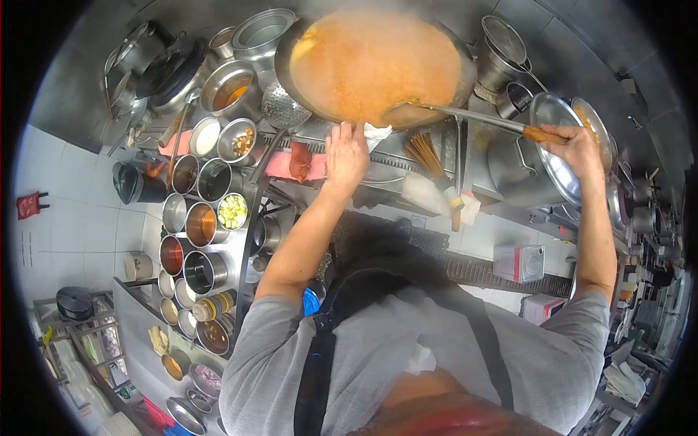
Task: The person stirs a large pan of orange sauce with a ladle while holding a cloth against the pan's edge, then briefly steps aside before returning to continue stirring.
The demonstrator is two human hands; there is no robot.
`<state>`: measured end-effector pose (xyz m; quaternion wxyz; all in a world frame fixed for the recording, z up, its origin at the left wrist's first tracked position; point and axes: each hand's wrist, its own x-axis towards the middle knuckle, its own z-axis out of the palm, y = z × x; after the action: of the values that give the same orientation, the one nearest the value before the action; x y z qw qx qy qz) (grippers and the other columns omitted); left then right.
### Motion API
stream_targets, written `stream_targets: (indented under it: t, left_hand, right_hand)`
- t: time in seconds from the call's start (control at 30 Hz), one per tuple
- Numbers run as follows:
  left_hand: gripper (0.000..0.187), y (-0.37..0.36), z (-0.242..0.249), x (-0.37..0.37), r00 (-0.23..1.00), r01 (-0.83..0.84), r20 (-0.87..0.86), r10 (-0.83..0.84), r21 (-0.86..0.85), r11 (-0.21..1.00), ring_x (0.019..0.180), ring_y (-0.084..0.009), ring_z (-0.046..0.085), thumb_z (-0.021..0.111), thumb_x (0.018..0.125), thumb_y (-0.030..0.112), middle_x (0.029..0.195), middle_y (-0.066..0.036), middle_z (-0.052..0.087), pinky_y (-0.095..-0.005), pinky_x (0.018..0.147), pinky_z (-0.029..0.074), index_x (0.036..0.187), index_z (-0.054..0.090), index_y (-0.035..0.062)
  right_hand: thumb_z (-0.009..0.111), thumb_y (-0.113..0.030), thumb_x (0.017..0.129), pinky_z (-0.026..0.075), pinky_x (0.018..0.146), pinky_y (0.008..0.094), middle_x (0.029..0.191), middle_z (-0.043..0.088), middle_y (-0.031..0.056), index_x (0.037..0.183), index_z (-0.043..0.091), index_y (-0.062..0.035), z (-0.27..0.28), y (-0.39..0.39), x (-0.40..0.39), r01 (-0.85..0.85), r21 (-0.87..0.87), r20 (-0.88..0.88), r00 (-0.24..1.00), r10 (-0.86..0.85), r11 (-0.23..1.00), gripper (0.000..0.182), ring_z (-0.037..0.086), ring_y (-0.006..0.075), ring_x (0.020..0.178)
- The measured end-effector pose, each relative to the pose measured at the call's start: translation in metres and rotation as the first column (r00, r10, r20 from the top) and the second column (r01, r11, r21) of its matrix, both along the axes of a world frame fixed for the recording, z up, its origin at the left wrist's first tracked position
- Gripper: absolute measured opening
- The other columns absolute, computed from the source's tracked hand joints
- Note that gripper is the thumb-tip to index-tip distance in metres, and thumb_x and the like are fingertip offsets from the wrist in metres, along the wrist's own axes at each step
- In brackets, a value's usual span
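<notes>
A large wok (469, 73) holds steaming orange, bubbling liquid (378, 65). My right hand (579, 151) is closed around the wooden handle of a long metal ladle (476, 115). The ladle's head sits at the wok's near edge, partly in the liquid. My left hand (347, 156) is closed on a folded white cloth (376, 136) at the wok's near rim; its fingertips are partly hidden. A bamboo brush (427, 156) lies just right of the cloth. Left of my left hand, a dark red item (299, 161) rests on a pink cloth (316, 167).
Several metal pots of sauces and ingredients crowd the left counter, including one of chopped green pieces (233, 211). A perforated skimmer (283, 105) leans left of the wok. At right stand a big pot (509, 163) with a lid (556, 138) and a strainer (504, 40).
</notes>
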<state>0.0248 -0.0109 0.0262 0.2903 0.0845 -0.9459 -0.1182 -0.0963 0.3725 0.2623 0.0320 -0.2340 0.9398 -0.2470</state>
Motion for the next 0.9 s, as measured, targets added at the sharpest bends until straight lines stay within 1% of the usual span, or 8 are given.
stream_targets:
  t: [0.07, 0.13, 0.2, 0.33, 0.4, 0.47, 0.57, 0.9]
  left_hand:
    - [0.033, 0.003, -0.001, 0.004, 0.998, 0.014, -0.056, -0.014, 0.012, 1.000, 0.102, -0.0293, 0.055, 0.062, 0.085, 0.012, 0.113, -0.011, 0.059, -0.0428, 0.084, 0.045, 0.116, 0.064, 0.0025]
    - [0.035, 0.005, -0.006, 0.004, 0.996, 0.010, -0.094, -0.008, 0.024, 1.000, 0.101, -0.0301, 0.055, 0.064, 0.083, 0.011, 0.112, -0.011, 0.058, -0.0437, 0.083, 0.045, 0.117, 0.064, 0.0031]
    - [0.037, 0.006, -0.007, 0.005, 0.991, 0.007, -0.134, -0.002, 0.032, 0.999, 0.100, -0.0308, 0.055, 0.066, 0.082, 0.011, 0.110, -0.011, 0.057, -0.0447, 0.082, 0.046, 0.118, 0.064, 0.0037]
    - [0.034, 0.009, -0.004, 0.007, 0.993, -0.014, -0.114, 0.017, 0.029, 0.999, 0.103, -0.0283, 0.056, 0.062, 0.085, 0.011, 0.116, -0.011, 0.059, -0.0417, 0.084, 0.047, 0.117, 0.063, 0.0002]
    - [0.034, 0.010, -0.002, 0.008, 0.995, -0.025, -0.092, 0.027, 0.018, 1.000, 0.101, -0.0271, 0.056, 0.062, 0.084, 0.010, 0.115, -0.010, 0.059, -0.0406, 0.082, 0.047, 0.116, 0.063, 0.0005]
    - [0.035, 0.010, -0.006, 0.006, 0.995, -0.036, -0.097, 0.037, 0.007, 0.999, 0.100, -0.0264, 0.056, 0.061, 0.083, 0.010, 0.114, -0.010, 0.059, -0.0401, 0.081, 0.048, 0.116, 0.063, 0.0011]
    - [0.037, 0.009, -0.009, 0.005, 0.996, -0.023, -0.091, 0.025, 0.025, 0.999, 0.100, -0.0296, 0.055, 0.065, 0.084, 0.012, 0.112, -0.010, 0.056, -0.0432, 0.083, 0.046, 0.120, 0.061, 0.0035]
    - [0.039, 0.008, -0.011, 0.006, 0.996, -0.013, -0.092, 0.017, 0.040, 0.999, 0.106, -0.0308, 0.055, 0.062, 0.082, 0.007, 0.120, -0.013, 0.056, -0.0435, 0.084, 0.047, 0.120, 0.061, 0.0002]
  right_hand:
    - [0.081, -0.015, 0.073, 0.052, 0.081, 0.0287, 0.098, 0.075, 0.0148, 0.110, 0.074, -0.0025, -0.011, -0.012, -0.004, -0.007, 0.047, -0.007, 1.000, 0.007, 0.999, 0.039, 0.070, 0.0167, 0.084]
    - [0.082, -0.015, 0.073, 0.052, 0.081, 0.0284, 0.095, 0.076, 0.0123, 0.110, 0.074, -0.0023, -0.027, -0.024, -0.008, -0.021, -0.066, 0.048, 0.999, 0.025, 0.998, 0.040, 0.069, 0.0153, 0.082]
    - [0.082, -0.016, 0.073, 0.051, 0.082, 0.0274, 0.096, 0.075, 0.0105, 0.111, 0.074, -0.0026, -0.043, -0.037, -0.018, -0.017, -0.059, 0.091, 0.996, 0.022, 0.998, 0.041, 0.067, 0.0139, 0.082]
    - [0.083, -0.017, 0.072, 0.050, 0.085, 0.0266, 0.101, 0.075, 0.0107, 0.113, 0.073, -0.0036, -0.083, -0.065, -0.045, -0.121, -0.214, 0.140, 0.978, 0.153, 0.969, 0.044, 0.067, 0.0135, 0.086]
    - [0.083, -0.016, 0.071, 0.050, 0.087, 0.0285, 0.104, 0.075, 0.0118, 0.113, 0.073, -0.0044, -0.091, -0.091, -0.045, -0.037, -0.160, 0.205, 0.976, 0.070, 0.986, 0.045, 0.069, 0.0161, 0.091]
    - [0.083, -0.019, 0.071, 0.050, 0.090, 0.0306, 0.107, 0.074, 0.0151, 0.114, 0.073, -0.0054, -0.119, -0.102, -0.068, -0.131, -0.231, 0.155, 0.973, 0.169, 0.964, 0.046, 0.070, 0.0210, 0.095]
    - [0.082, -0.026, 0.071, 0.050, 0.094, 0.0336, 0.108, 0.071, 0.0203, 0.116, 0.072, -0.0075, -0.120, -0.143, -0.067, -0.112, -0.110, 0.144, 0.981, 0.128, 0.988, 0.050, 0.070, 0.0287, 0.101]
    - [0.071, -0.018, 0.079, 0.050, 0.095, 0.0403, 0.113, 0.069, 0.0206, 0.125, 0.066, -0.0096, -0.133, -0.254, -0.084, -0.120, -0.085, 0.053, 0.991, 0.125, 0.989, 0.047, 0.065, 0.0349, 0.109]
